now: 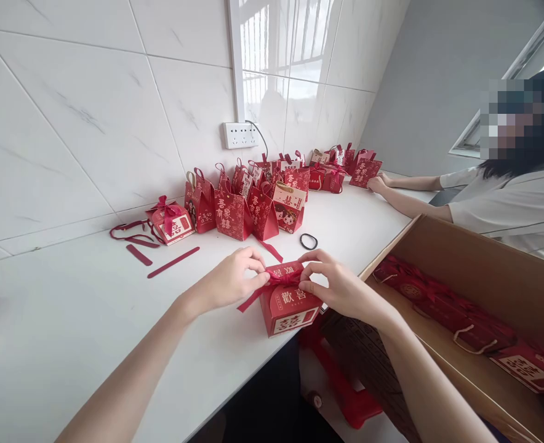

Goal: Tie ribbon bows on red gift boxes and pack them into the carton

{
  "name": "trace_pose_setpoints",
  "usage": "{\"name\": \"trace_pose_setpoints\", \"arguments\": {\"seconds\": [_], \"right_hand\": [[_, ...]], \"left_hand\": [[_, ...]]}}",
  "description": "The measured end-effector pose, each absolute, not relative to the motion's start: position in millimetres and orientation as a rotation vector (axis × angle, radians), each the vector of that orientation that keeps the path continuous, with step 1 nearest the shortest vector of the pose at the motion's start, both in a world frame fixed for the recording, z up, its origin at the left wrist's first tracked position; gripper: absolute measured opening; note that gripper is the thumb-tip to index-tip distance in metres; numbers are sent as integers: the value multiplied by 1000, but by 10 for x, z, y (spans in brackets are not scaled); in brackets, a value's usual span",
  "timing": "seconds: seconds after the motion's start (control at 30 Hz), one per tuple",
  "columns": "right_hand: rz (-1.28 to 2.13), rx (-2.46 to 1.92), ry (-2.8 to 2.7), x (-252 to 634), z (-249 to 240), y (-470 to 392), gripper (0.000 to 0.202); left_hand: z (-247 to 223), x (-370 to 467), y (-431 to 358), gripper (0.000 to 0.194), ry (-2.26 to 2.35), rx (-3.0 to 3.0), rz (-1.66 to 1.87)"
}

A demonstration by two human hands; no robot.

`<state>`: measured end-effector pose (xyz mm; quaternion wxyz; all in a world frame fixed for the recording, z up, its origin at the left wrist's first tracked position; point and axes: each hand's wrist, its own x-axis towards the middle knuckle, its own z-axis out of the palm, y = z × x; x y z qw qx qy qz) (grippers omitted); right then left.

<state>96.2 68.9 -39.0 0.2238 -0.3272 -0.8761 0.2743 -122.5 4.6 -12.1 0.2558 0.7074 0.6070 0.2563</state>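
A red gift box [290,304] with Chinese characters stands at the table's front edge, a red ribbon [284,279] knotted across its top. My left hand [247,274] pinches the ribbon at the left of the knot, and a loose ribbon end hangs below its fingers. At the knot's right side, my right hand [330,283] has its thumb and fingers closed on the ribbon. Behind the hands lie a black elastic loop [308,241] and a loose strip of red ribbon [271,251].
Several red gift boxes [232,212] line the tiled wall. Red strips [173,262] lie at left. An open cardboard carton [484,246] holding red boxes is at right, above a red stool [359,409]. Another person's hands [379,183] touch a box at the far end.
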Motion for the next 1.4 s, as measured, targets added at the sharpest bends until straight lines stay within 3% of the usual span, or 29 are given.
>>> {"name": "trace_pose_setpoints", "arguments": {"seconds": [0.23,0.43,0.57,0.73,0.8,1.2,1.4], "right_hand": [[651,-816,-2653,1064,-282,831,12],[224,-775,-2609,1118,-323,721,18],[391,-1072,-2352,1129,-431,593,31],[516,-1356,-2145,1074,-478,447,42],[552,-1416,-2132,1037,-430,386,42],[757,-1310,-2245,911,-414,536,18],[925,-1227,-2202,930,-409,543,26]], "left_hand": [[-363,-1096,-207,24,1783,2276,838],[-591,-1143,-236,24,1753,2591,826],[-496,-1031,-327,25,1915,2216,864],[-335,-956,-355,63,1825,1431,563],[-341,-968,-308,68,1663,1203,583],[-504,-929,-212,30,1446,1144,868],[-515,-1002,-198,26,1571,1321,971]]}}
